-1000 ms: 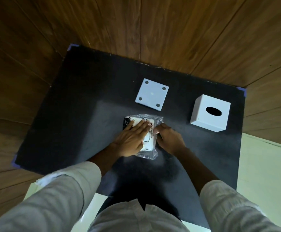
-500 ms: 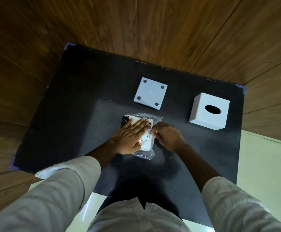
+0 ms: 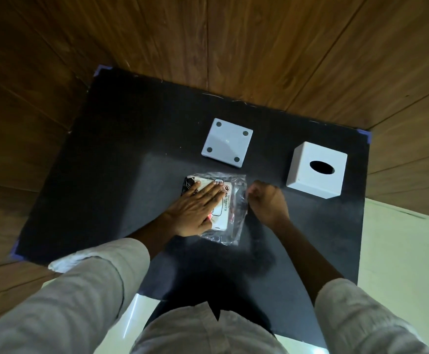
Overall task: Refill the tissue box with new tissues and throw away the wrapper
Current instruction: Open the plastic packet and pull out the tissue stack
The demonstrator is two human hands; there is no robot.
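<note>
While the wood-panelled walls (image 3: 272, 47) close in around it, the black desk (image 3: 136, 154) carries everything, blue tape showing at its corners and pale floor (image 3: 400, 251) beyond its near edge. On the right stands the white tissue box (image 3: 317, 169), oval slot up; its square base plate (image 3: 227, 142), four dark dots showing, lies apart behind the pack, presumably so the box can be loaded from below. Nearest the person lies the tissue pack (image 3: 221, 208) in its clear wrapper (image 3: 236, 226). Of the two hands, the left hand (image 3: 195, 213) presses flat and spread on the pack, seemingly pinning it, while the right hand (image 3: 267, 200) is curled shut at the wrapper's right edge, apparently pinching the plastic to tear it.
</note>
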